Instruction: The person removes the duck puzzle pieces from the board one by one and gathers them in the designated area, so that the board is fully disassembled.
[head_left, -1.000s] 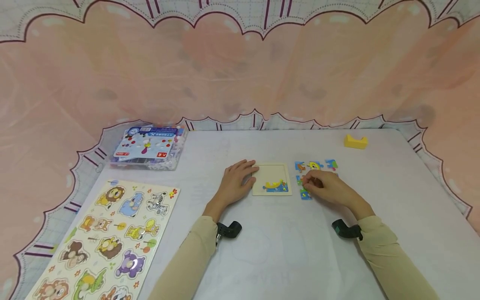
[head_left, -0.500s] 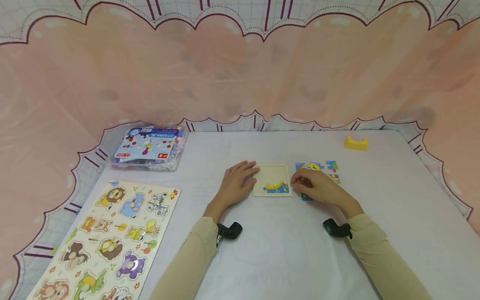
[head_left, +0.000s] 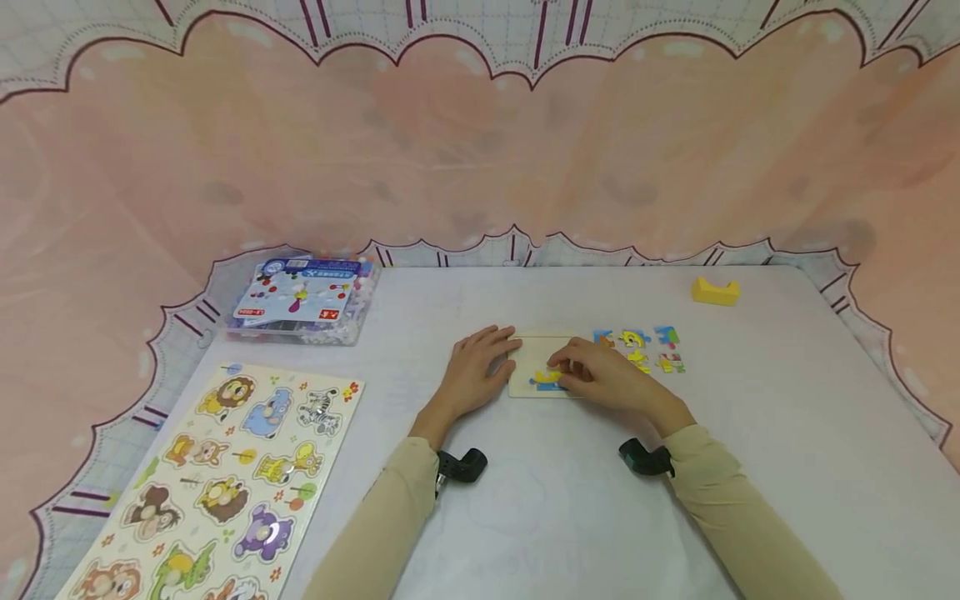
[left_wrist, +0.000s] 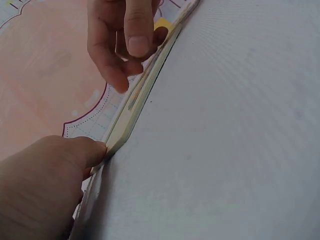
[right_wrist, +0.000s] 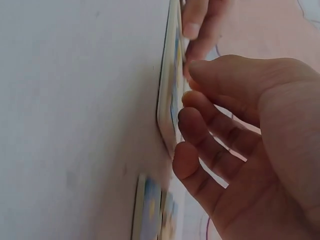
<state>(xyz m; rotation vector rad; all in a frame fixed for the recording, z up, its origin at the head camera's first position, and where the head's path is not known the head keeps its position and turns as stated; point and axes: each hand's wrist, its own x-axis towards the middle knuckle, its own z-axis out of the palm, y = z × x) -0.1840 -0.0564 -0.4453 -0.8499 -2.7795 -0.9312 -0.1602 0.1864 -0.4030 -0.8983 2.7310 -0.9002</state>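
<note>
A square wooden puzzle board lies on the white cloth, a yellow and blue strip of puzzle along its lower part. My left hand rests at its left edge, fingers extended; the left wrist view shows the thumb pressing the board's corner. Above the board's lower right is my right hand, thumb and index fingertip drawn together in a pinch. The puzzle piece there is hidden behind the fingers. Several loose puzzle pieces lie right of the board.
A large animal puzzle sheet covers the front left. Behind it stands a clear box with a printed card. A yellow notched block sits at the back right, and a patterned curtain rises beyond the table.
My right hand has moved left from among the loose pieces to over the board, uncovering pieces it hid before. My left hand has kept its place at the board's edge.
</note>
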